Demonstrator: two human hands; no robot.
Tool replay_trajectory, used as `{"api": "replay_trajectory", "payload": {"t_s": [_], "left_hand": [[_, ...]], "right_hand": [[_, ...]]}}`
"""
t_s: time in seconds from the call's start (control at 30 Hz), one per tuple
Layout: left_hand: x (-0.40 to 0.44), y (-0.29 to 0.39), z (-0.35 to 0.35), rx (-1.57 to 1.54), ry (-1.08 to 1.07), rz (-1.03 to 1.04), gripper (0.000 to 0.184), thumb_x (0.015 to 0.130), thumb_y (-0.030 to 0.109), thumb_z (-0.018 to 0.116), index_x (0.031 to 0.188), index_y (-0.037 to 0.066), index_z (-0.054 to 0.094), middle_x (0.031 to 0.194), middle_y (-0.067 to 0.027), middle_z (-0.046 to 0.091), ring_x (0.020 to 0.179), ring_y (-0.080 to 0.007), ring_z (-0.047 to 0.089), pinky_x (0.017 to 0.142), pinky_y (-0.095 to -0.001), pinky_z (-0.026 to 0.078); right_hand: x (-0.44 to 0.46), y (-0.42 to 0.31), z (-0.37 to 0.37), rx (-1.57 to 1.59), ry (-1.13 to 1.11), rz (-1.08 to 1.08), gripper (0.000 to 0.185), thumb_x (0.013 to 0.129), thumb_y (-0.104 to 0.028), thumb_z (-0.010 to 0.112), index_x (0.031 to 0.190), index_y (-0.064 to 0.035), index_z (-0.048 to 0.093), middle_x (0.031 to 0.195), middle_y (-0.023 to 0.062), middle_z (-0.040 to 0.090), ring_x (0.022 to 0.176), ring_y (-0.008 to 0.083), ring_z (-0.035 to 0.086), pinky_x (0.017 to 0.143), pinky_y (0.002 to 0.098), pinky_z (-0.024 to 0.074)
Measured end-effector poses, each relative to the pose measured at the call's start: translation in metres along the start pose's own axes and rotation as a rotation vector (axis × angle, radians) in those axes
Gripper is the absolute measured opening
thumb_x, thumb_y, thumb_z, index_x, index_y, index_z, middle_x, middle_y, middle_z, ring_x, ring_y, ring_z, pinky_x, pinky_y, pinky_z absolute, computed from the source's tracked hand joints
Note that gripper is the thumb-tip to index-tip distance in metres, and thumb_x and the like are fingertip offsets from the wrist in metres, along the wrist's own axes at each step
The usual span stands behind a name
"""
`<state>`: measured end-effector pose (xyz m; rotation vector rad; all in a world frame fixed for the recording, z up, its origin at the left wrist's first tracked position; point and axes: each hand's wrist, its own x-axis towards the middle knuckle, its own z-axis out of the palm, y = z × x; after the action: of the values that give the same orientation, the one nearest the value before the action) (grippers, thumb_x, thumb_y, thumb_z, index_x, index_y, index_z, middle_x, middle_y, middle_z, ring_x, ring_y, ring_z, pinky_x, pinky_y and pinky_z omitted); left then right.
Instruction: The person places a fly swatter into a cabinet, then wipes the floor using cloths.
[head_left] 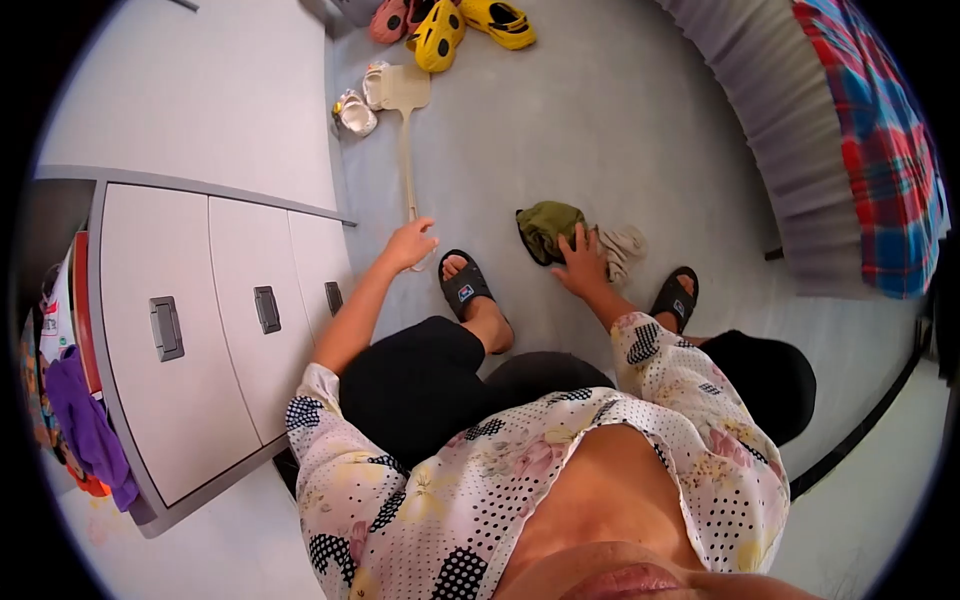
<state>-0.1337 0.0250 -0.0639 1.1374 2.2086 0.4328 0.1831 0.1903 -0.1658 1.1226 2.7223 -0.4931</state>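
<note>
My left hand is beside the lower handle of a beige fly swatter that lies on the floor, head pointing away from me. Its fingers are curled near the handle end; whether they grip it is hard to tell. My right hand rests with spread fingers on the edge of an olive green cloth. A crumpled light grey-beige cloth lies against the green one, just right of that hand.
Drawers stand at the left, with a purple cloth beside them. Yellow clogs and small white shoes lie ahead. A bed with a plaid cover is on the right. My sandalled feet flank the cloths.
</note>
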Motion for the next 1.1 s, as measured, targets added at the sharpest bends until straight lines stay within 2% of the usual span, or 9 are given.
{"api": "replay_trajectory", "payload": {"t_s": [0.1,0.3,0.5,0.53,0.63,0.73,0.8,0.93,1.1], "left_hand": [[-0.023,-0.024,0.020,0.040,0.085,-0.032,0.045,0.075,0.021,0.063,0.114,0.002,0.054,0.108,-0.0200,0.058,0.102,-0.0344,0.056,0.087,-0.0380,0.045],[-0.036,-0.080,0.073,0.094,0.399,-0.082,0.045,0.075,0.022,0.063,0.115,0.004,0.052,0.111,-0.0175,0.055,0.102,-0.0342,0.054,0.085,-0.0415,0.045],[-0.028,-0.022,0.092,0.214,0.472,-0.419,0.039,0.073,0.018,0.062,0.107,0.005,0.049,0.106,-0.0170,0.056,0.099,-0.0352,0.054,0.081,-0.0447,0.046],[-0.021,-0.025,0.100,0.166,0.475,-0.424,0.038,0.073,0.018,0.061,0.106,0.004,0.048,0.105,-0.0173,0.056,0.098,-0.0354,0.055,0.080,-0.0450,0.046],[0.005,-0.028,0.127,-0.022,0.500,-0.461,0.035,0.072,0.017,0.060,0.102,0.003,0.048,0.100,-0.0190,0.057,0.093,-0.0368,0.056,0.077,-0.0459,0.046],[-0.004,-0.037,0.129,-0.238,0.571,-0.524,0.031,0.071,0.016,0.058,0.097,0.001,0.048,0.090,-0.0200,0.058,0.085,-0.0374,0.057,0.074,-0.0454,0.046],[-0.022,-0.047,0.135,-0.395,0.631,-0.489,0.028,0.071,0.016,0.058,0.092,0.000,0.048,0.080,-0.0189,0.058,0.076,-0.0355,0.059,0.069,-0.0435,0.047],[-0.088,-0.004,0.121,-0.746,0.616,-0.426,0.018,0.076,0.014,0.055,0.085,0.000,0.047,0.069,-0.0102,0.053,0.061,-0.0196,0.055,0.055,-0.0344,0.045],[-0.127,0.002,0.133,-0.904,0.734,-0.190,0.004,0.083,0.006,0.048,0.086,0.004,0.046,0.062,-0.0009,0.045,0.044,-0.0078,0.040,0.040,-0.0241,0.036]], "right_hand": [[0.002,0.011,-0.001,0.050,0.043,0.022,0.060,0.079,-0.039,0.065,0.130,-0.0211,0.041,0.144,0.0133,0.020,0.132,0.0386,0.020,0.091,0.0618,0.0323],[-0.006,0.002,-0.028,-0.124,0.070,-0.067,0.045,0.073,-0.032,0.071,0.110,-0.0141,0.054,0.128,0.0130,0.041,0.126,0.0371,0.029,0.095,0.0611,0.0275],[-0.026,0.019,-0.030,-0.145,0.123,-0.274,0.031,0.069,-0.025,0.073,0.093,-0.0106,0.060,0.115,0.0103,0.050,0.121,0.0325,0.037,0.097,0.0636,0.0247],[-0.033,0.016,-0.047,-0.124,0.174,-0.264,0.020,0.068,-0.020,0.072,0.083,-0.0106,0.062,0.103,0.0079,0.057,0.116,0.0290,0.043,0.096,0.0584,0.0291],[-0.027,0.031,-0.085,0.041,0.083,-0.207,0.009,0.069,-0.014,0.066,0.075,-0.0092,0.061,0.083,0.0062,0.059,0.092,0.0211,0.055,0.081,0.0437,0.0418],[0.000,0.038,-0.099,0.700,-0.018,0.091,0.012,0.070,-0.015,0.061,0.074,-0.0046,0.058,0.062,0.0027,0.052,0.064,0.0132,0.049,0.061,0.0308,0.0409],[0.018,0.035,-0.126,0.983,-0.041,0.096,0.011,0.072,-0.013,0.056,0.071,-0.0023,0.053,0.060,-0.0010,0.046,0.057,0.0093,0.040,0.052,0.0257,0.0344],[0.079,0.017,-0.160,1.264,0.067,-0.041,0.013,0.073,-0.011,0.056,0.071,0.0001,0.051,0.065,-0.0013,0.047,0.061,0.0089,0.042,0.055,0.0270,0.0370],[0.177,-0.005,-0.159,0.897,0.230,0.019,0.030,0.077,-0.024,0.062,0.094,-0.0003,0.053,0.087,0.0086,0.056,0.080,0.0188,0.053,0.072,0.0314,0.0432]]}}
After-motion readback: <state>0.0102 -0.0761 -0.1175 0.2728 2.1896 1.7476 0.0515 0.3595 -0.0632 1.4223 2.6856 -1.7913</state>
